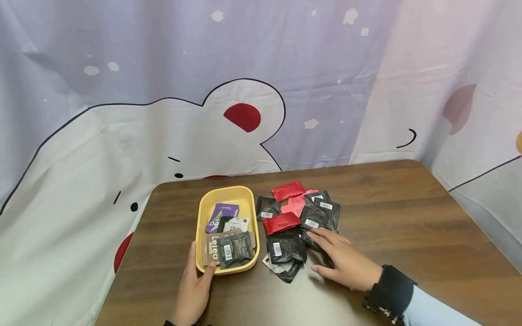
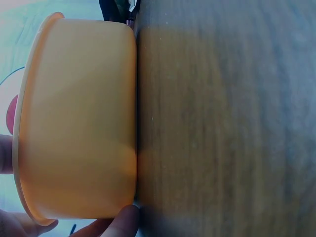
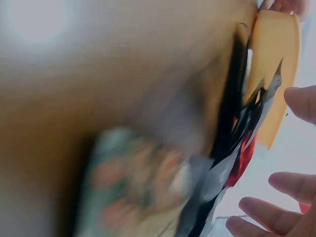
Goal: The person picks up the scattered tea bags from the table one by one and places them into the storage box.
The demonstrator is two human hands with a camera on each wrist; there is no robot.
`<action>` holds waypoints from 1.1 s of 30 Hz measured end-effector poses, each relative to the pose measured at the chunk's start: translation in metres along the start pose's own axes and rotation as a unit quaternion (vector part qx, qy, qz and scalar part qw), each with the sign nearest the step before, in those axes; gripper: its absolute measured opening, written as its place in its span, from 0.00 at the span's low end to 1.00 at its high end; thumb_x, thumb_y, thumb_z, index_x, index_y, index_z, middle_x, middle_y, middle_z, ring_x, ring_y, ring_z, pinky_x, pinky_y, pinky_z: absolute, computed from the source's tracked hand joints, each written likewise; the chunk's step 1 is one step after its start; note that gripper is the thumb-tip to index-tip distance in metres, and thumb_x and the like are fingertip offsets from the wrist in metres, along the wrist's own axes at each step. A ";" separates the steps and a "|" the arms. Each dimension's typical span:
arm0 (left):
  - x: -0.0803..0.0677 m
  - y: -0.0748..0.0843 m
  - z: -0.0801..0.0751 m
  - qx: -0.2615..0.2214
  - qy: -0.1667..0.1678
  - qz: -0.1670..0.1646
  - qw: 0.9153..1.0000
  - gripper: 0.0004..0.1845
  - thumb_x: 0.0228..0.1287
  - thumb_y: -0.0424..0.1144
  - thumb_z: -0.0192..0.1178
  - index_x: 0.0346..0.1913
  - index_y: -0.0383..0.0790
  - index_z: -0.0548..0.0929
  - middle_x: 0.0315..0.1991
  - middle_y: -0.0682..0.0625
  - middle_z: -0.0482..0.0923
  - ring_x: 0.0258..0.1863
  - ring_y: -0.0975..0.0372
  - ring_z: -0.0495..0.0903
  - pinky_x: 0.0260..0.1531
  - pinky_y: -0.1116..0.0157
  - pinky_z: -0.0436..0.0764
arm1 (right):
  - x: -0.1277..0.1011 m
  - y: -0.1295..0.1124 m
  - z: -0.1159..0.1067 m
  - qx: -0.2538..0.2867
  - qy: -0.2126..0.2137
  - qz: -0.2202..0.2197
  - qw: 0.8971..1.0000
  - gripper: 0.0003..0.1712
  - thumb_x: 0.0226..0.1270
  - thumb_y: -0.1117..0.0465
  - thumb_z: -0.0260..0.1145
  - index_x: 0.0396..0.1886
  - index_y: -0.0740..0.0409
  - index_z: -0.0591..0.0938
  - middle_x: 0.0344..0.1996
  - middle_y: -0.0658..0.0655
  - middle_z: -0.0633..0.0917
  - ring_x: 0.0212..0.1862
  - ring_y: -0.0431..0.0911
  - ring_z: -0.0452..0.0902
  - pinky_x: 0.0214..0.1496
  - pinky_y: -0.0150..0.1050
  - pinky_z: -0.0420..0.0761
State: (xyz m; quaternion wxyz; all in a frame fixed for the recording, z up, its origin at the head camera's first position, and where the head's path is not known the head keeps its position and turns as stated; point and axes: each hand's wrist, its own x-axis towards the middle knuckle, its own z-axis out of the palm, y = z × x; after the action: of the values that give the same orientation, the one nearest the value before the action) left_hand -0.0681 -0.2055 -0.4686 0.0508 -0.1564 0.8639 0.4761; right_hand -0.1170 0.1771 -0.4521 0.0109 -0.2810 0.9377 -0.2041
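At the lower left corner of a yellow plastic bin [image 1: 198, 226], my left hand [image 1: 195, 283] grips the wall, thumb over the rim and fingers along the outside. Inside the bin lie a black sachet [image 1: 236, 250], a brown card marked "Lelea" [image 1: 210, 246], a purple packet [image 1: 222, 215] and a pale printed packet [image 1: 238, 224]. Over the right side of a sachet pile my right hand [image 1: 342, 258] hovers with spread, relaxed fingers and holds nothing. Black sachets [image 1: 287, 249] and shiny red sachets [image 1: 282, 222] make up most of that pile.
The wooden table [image 1: 391, 213] reaches back to a printed curtain [image 1: 310, 68]. A pink packet [image 1: 293, 206] lies partly covered in the pile. Close to the right wrist camera is a blurred, colourful printed packet [image 3: 138, 182].
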 end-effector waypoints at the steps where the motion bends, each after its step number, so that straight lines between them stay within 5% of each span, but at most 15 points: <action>1: 0.000 0.000 0.000 -0.002 -0.001 0.001 1.000 0.48 0.75 0.56 0.54 0.83 0.51 0.35 0.81 0.35 0.46 0.80 0.43 0.51 0.76 0.39 0.54 | -0.005 0.002 -0.001 -0.001 0.000 0.005 1.000 0.46 0.63 0.42 0.72 0.76 0.53 0.68 0.71 0.61 0.72 0.72 0.60 0.68 0.70 0.64 0.70; 8: 0.001 0.000 -0.002 0.004 0.000 0.001 1.000 0.48 0.75 0.58 0.53 0.83 0.51 0.35 0.81 0.35 0.48 0.80 0.43 0.52 0.76 0.39 0.55 | -0.033 0.013 -0.003 -0.025 -0.006 0.022 0.999 0.46 0.58 0.39 0.74 0.73 0.52 0.72 0.69 0.62 0.74 0.70 0.62 0.71 0.67 0.66 0.72; 17: 0.001 -0.001 -0.001 0.008 -0.002 -0.005 1.000 0.48 0.74 0.58 0.53 0.83 0.51 0.34 0.81 0.35 0.47 0.80 0.42 0.51 0.75 0.38 0.54 | -0.049 0.027 -0.004 -0.010 -0.077 0.067 0.995 0.47 0.56 0.33 0.72 0.71 0.51 0.74 0.73 0.64 0.69 0.74 0.67 0.63 0.65 0.71 0.70; 33: 0.002 -0.001 -0.001 0.015 -0.004 -0.006 1.000 0.49 0.74 0.61 0.52 0.83 0.51 0.34 0.81 0.35 0.46 0.80 0.41 0.51 0.75 0.37 0.54 | -0.048 0.028 -0.004 -0.059 -0.068 0.061 0.994 0.33 0.62 0.51 0.70 0.68 0.51 0.78 0.72 0.62 0.73 0.72 0.66 0.68 0.64 0.64 0.76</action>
State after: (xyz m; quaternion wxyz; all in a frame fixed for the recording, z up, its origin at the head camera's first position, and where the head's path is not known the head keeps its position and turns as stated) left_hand -0.0699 -0.2072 -0.4692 0.0592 -0.1589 0.8697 0.4636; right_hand -0.0918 0.2255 -0.4641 0.0703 -0.2367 0.9606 -0.1275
